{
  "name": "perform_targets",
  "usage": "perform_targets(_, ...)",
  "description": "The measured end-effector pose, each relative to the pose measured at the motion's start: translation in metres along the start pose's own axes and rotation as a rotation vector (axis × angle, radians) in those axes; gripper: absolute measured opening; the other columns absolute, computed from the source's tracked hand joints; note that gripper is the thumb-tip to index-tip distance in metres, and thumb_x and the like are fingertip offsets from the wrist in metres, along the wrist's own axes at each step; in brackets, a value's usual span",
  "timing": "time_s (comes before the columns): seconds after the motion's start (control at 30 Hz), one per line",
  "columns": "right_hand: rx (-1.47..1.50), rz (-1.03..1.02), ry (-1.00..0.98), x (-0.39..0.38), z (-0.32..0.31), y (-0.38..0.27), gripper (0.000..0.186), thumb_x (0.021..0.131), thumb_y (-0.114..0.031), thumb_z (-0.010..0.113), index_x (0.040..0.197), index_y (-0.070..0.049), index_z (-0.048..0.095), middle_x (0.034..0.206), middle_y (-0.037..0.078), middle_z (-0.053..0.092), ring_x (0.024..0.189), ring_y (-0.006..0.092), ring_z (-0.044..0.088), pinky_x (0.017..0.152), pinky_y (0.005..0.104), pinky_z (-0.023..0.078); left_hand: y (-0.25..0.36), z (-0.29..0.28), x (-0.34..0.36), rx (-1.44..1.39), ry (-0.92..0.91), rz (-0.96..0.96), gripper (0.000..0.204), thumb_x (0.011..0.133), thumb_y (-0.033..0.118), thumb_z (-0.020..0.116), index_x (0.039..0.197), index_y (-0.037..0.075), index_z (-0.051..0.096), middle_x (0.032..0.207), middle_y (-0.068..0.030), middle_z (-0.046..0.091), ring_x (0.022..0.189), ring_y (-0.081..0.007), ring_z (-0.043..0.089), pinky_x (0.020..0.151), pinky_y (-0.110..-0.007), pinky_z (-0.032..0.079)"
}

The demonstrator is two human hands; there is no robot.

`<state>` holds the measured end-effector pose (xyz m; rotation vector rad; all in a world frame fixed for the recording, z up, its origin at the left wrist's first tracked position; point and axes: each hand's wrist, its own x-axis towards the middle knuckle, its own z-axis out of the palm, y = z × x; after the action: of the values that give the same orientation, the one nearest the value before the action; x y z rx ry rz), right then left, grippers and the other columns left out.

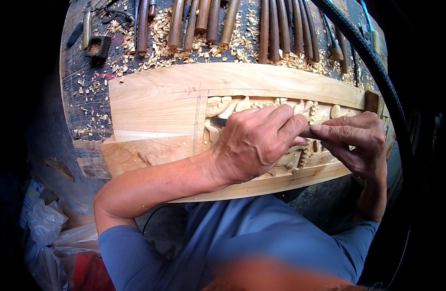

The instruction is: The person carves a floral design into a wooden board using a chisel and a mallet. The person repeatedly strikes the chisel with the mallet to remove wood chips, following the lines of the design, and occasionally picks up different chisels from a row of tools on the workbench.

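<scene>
A long pale wooden board (155, 109) with pencilled lines has a relief-carved panel (220, 106) on its right part. My left hand (254, 140) is closed round a carving chisel over this panel, its dark metal blade (218, 121) pointing left against the carving. My right hand (354, 143) pinches the same chisel's brown shaft (305, 132), thumb and fingers together, to the right of my left hand. The lower part of the chisel's middle is hidden behind my fingers.
Rows of wooden-handled tools (276, 31) lie among pale shavings (157, 39) along the bench's (85, 97) back, with a small dark block (98, 47) at back left. A thick black cable (363, 53) arcs down the right. Plastic bags (46, 228) sit at lower left.
</scene>
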<state>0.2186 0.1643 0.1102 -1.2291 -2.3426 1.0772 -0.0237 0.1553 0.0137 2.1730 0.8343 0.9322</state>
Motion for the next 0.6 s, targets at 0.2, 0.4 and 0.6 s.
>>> perform_targets(0.2,0.005,-0.03,-0.012,0.004,-0.002,0.008,0.033,0.082,0.001,0.083,0.114,-0.005,0.082,0.092,0.016,0.08,0.078,0.0248,0.081,0.065,0.0312,0.064,0.0,0.001,0.001,0.006,0.014,-0.018,0.026,0.091,0.029,0.074,0.104,0.009,0.064,0.088,-0.0053,0.059,0.076,-0.0219,0.067,0.061,-0.035,0.055)
perform_targets(0.4,-0.006,-0.006,-0.006,0.0,0.0,0.007,0.032,0.082,0.001,0.083,0.113,-0.004,0.082,0.092,0.016,0.08,0.076,0.0239,0.08,0.063,0.0311,0.063,0.002,-0.002,0.002,-0.021,0.004,-0.029,0.025,0.091,0.027,0.076,0.103,0.009,0.064,0.088,-0.0058,0.06,0.075,-0.0227,0.067,0.06,-0.036,0.055)
perform_targets(0.6,-0.036,0.049,0.062,-0.013,0.016,-0.01,0.03,0.082,-0.001,0.085,0.112,-0.005,0.083,0.088,0.015,0.08,0.073,0.0228,0.079,0.06,0.0301,0.061,0.004,-0.008,0.0,-0.044,-0.096,-0.016,0.027,0.092,0.033,0.075,0.097,0.009,0.064,0.083,-0.0058,0.059,0.073,-0.0223,0.067,0.058,-0.035,0.055)
